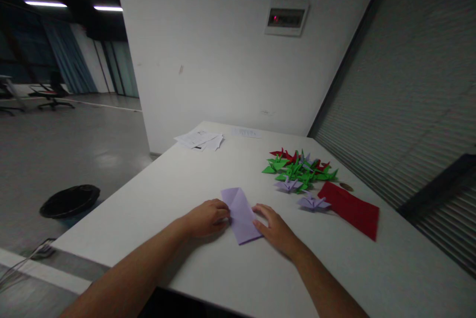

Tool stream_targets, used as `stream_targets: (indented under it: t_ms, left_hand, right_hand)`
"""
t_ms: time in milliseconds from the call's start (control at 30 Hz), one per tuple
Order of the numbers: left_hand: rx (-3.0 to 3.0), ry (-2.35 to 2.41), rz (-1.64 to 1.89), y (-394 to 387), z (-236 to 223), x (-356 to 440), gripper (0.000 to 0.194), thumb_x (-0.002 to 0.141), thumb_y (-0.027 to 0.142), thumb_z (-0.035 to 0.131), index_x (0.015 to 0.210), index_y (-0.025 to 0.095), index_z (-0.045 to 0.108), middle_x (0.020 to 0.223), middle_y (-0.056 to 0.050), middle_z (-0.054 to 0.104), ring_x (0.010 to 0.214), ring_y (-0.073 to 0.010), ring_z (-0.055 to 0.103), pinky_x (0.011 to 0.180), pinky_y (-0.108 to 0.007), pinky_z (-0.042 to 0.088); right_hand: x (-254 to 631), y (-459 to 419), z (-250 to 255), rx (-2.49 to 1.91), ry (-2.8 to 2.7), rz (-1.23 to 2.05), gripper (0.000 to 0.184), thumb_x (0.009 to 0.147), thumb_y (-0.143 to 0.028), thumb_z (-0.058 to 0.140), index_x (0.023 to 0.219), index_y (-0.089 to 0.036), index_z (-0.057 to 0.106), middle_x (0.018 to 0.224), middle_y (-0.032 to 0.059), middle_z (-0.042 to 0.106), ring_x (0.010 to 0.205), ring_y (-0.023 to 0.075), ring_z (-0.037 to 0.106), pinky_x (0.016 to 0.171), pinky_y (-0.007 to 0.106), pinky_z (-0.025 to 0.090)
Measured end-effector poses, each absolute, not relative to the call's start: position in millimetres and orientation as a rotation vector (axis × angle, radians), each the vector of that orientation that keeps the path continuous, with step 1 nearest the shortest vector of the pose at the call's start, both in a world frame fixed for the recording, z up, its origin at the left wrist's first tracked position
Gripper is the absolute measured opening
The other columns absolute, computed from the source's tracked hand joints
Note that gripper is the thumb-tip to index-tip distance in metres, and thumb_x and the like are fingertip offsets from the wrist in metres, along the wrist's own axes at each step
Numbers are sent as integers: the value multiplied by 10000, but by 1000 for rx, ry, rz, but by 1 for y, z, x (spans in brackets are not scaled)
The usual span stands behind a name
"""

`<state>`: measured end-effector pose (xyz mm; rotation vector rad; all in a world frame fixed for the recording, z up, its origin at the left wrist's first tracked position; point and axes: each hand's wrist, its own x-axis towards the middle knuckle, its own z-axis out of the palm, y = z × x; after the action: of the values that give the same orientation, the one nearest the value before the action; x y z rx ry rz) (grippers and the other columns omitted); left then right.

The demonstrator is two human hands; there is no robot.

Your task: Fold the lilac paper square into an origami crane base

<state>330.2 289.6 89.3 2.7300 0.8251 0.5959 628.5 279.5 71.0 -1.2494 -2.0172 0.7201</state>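
Observation:
A sheet of purple origami paper, folded into a tall rectangle with a slanted crease near its top, lies on the white table between my hands. My left hand has its fingers curled and closed at the paper's left edge. At the right edge, my right hand grips the paper, its thumb on the surface and its index finger bent against the side. The undersides of the fingers are hidden.
Right of my hands lies a pile of green, red and purple paper cranes. A single purple crane sits beside red paper and a small brown disc. Printed sheets lie at the far left; a black-lined bin stands on the floor.

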Motion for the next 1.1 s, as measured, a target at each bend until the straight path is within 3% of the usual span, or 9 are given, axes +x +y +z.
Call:
stream_targets:
  t_ms: [233,533,667,867,967,1100]
  left_hand:
    - [2698,805,617,288,90,332,249,929,212,623,1156,211,724,1213,-125,716,1109,-261,677,977,-366,531]
    - [2461,778,666,285,95,334,320,960,265,591,1265,202,661,1303,-158,650,1177,-272,633,1048,-413,502]
    - [2031,830,826,283,90,341,349,992,404,571,1287,217,574,1272,-153,658,1185,-275,628,1034,-454,498]
    - [1299,919,1020,289,82,353,401,1010,534,461,1313,273,436,1354,-126,582,1071,-232,689,826,-366,575]
    - [1204,1069,1065,296,81,350,413,1006,514,455,1333,269,395,1198,-99,653,937,-208,706,721,-314,562]
    - [1394,1320,1034,305,78,339,504,890,357,653,1313,211,421,1059,-93,704,847,-210,704,680,-292,524]
  right_hand:
    - [631,280,67,-1117,-1899,911,434,903,-412,681,1280,-203,630,1347,153,663,1264,302,633,1130,516,464]
    - [623,277,72,-803,-1883,1182,838,933,-769,465,1563,-220,406,1583,204,466,1457,332,463,1206,531,360]
    - [619,272,76,-788,-2054,1082,836,966,-761,371,1618,-238,332,1664,151,349,1528,315,348,1250,535,268]
    - [602,266,83,-754,-2406,901,779,996,-687,428,1631,-254,302,1685,121,307,1553,307,288,1270,524,214]
    - [593,265,84,-774,-2601,776,751,1018,-647,427,1628,-227,310,1679,144,309,1562,309,261,1283,542,143]
    - [587,263,83,-821,-2735,643,708,1022,-616,456,1611,-235,355,1667,154,327,1559,327,264,1277,582,119]
